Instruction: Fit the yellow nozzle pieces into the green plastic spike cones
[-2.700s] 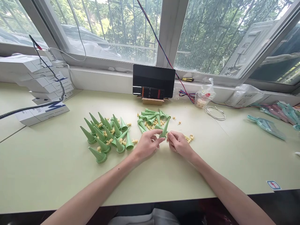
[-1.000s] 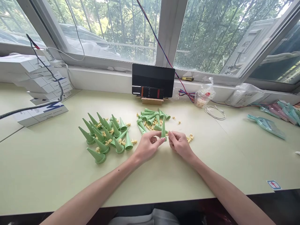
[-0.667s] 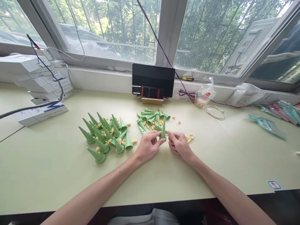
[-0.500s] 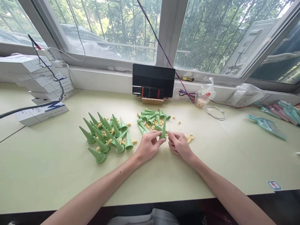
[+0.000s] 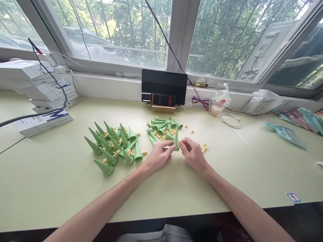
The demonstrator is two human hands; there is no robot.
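Note:
My left hand [image 5: 159, 154] pinches a green plastic watering spike [image 5: 176, 138] near its base, point up, just above the table. Close against the spike's right side, my right hand [image 5: 194, 153] is closed with thumb and forefinger together on a small yellow valve [image 5: 178, 143], mostly hidden by the fingertips. To the left stands a group of green spikes [image 5: 108, 158] with yellow valves sticking out of their sides. Behind my hands lies a pile of green spikes [image 5: 158, 126] with loose yellow valves [image 5: 161, 135] among them.
A few yellow valves [image 5: 204, 147] lie right of my right hand. At the back, a tablet [image 5: 164, 84] and a phone [image 5: 163, 99] lean on a cardboard stand [image 5: 163, 109]. White boxes [image 5: 45, 122] are stacked at left; a plastic bag [image 5: 220, 102] and coiled cable [image 5: 230, 121] sit at right.
The spike in my left hand now stands more upright, and the left thumb has moved up on its base. My right fingertips have come up against the spike's side.

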